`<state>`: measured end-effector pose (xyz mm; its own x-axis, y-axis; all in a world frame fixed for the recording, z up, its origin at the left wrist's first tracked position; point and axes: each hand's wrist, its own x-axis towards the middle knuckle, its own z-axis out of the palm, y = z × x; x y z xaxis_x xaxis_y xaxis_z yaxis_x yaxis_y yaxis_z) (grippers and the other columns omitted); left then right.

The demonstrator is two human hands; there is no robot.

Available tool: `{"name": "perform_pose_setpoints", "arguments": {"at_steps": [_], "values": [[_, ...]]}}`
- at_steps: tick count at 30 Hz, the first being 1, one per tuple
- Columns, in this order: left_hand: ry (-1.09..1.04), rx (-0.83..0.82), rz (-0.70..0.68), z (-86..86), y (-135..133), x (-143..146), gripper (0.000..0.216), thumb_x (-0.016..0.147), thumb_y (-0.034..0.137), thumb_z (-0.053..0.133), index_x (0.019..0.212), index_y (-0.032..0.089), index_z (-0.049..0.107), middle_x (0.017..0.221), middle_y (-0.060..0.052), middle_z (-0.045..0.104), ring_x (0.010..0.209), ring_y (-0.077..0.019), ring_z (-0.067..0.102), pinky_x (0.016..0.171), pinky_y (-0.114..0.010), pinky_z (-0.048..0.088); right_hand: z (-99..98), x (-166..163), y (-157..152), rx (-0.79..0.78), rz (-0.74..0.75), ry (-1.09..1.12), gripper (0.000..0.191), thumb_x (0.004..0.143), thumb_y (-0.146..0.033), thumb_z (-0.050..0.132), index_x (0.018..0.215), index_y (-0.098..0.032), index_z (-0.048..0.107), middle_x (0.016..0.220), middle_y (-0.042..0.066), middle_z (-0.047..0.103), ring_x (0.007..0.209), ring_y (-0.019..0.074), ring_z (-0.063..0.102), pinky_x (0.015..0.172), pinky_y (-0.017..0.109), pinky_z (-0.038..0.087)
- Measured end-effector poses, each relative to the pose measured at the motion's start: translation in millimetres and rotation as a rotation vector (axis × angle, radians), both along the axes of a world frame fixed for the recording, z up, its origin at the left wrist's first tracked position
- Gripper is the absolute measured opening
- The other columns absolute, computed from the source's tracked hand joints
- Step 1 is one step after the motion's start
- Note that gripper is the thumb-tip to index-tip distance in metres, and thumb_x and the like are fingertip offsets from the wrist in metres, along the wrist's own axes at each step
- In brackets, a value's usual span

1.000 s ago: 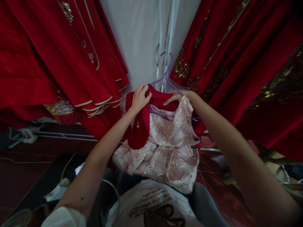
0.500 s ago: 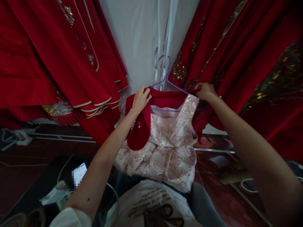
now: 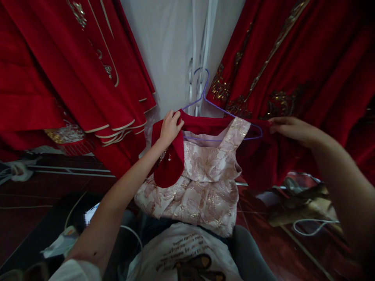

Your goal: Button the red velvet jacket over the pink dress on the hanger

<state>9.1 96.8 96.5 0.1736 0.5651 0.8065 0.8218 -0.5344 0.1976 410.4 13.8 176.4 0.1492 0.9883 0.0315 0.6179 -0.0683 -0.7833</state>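
A pale pink brocade dress (image 3: 199,195) with wide straps hangs on a purple wire hanger (image 3: 204,93) in front of me, its skirt resting over my lap. Over the hanger's left side lies a red velvet cape (image 3: 169,171) with a rounded edge and small beads. My left hand (image 3: 171,127) grips it at the left shoulder. Out to the right, my right hand (image 3: 283,127) pinches its other end between thumb and fingers, stretched past the hanger's right tip. The right dress strap (image 3: 236,130) shows uncovered; the left one is hidden under red cloth.
Red garments with beaded trim hang at the left (image 3: 96,78) and right (image 3: 272,58). A white metal rack post (image 3: 205,43) holds the hanger. A phone (image 3: 91,214), partly behind my left forearm, lies lower left. A white cable (image 3: 313,230) lies at right.
My right hand has moved outward to the right, drawing the cape's end away from the dress strap and past the hanger tip. My left hand keeps its hold at the left shoulder.
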Motion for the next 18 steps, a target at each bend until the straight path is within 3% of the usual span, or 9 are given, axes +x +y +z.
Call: {"name": "perform_pose_setpoints", "arguments": {"at_steps": [2,7,9,11,14,18], "values": [[-0.028,-0.014,-0.002,-2.2,-5.4,-1.0,0.008,0.09,0.023,0.052,0.095,0.018,0.056,0.097,-0.009,0.054,0.098,-0.0242,0.055,0.089,-0.039,0.046,-2.8,-16.2,-11.4,0.05,-0.102,-0.009,0.023,0.071,-0.011,0.05,0.088,-0.021,0.061,0.079,0.009,0.068,0.065,0.0212,0.06,0.065,0.036,0.047],[-0.009,-0.024,0.071,-3.2,-11.0,2.3,0.012,0.09,0.024,0.053,0.1,0.017,0.055,0.1,-0.01,0.055,0.101,-0.0255,0.055,0.091,-0.04,0.045,-18.9,-62.9,-20.6,0.512,-0.271,-0.693,0.03,0.079,-0.016,0.048,0.108,-0.017,0.054,0.099,0.018,0.066,0.078,0.0258,0.06,0.069,0.036,0.043],[0.026,-0.026,0.114,-1.8,-12.5,4.2,0.014,0.09,0.023,0.052,0.102,0.017,0.055,0.102,-0.011,0.056,0.102,-0.0265,0.055,0.091,-0.04,0.045,-24.7,-75.8,-16.5,0.569,-0.283,-0.772,0.03,0.08,-0.019,0.046,0.109,-0.017,0.054,0.099,0.016,0.066,0.077,0.0253,0.06,0.066,0.035,0.041],[0.051,-0.032,0.141,-0.2,-14.7,5.9,0.015,0.09,0.022,0.052,0.103,0.017,0.055,0.103,-0.013,0.056,0.103,-0.0277,0.056,0.091,-0.041,0.045,-28.7,-84.5,-6.7,0.572,-0.287,-0.655,0.029,0.078,-0.018,0.048,0.105,-0.018,0.055,0.09,0.012,0.066,0.072,0.0223,0.058,0.066,0.033,0.042],[0.049,-0.031,0.154,0.4,-18.0,8.6,0.015,0.089,0.021,0.052,0.103,0.016,0.055,0.103,-0.013,0.056,0.103,-0.0286,0.056,0.091,-0.041,0.045,-35.1,-100.1,15.2,0.544,-0.242,-0.296,0.027,0.071,-0.017,0.051,0.097,-0.019,0.055,0.077,0.004,0.062,0.064,0.0173,0.055,0.065,0.029,0.042],[0.009,-0.012,0.168,-2.3,-19.0,10.8,0.016,0.088,0.02,0.053,0.104,0.018,0.055,0.102,-0.012,0.056,0.103,-0.0286,0.055,0.09,-0.04,0.044,-51.5,-146.4,33.6,0.483,-0.064,0.013,0.026,0.067,-0.018,0.051,0.092,-0.021,0.05,0.068,-0.002,0.054,0.055,0.0129,0.048,0.058,0.025,0.038]]}}
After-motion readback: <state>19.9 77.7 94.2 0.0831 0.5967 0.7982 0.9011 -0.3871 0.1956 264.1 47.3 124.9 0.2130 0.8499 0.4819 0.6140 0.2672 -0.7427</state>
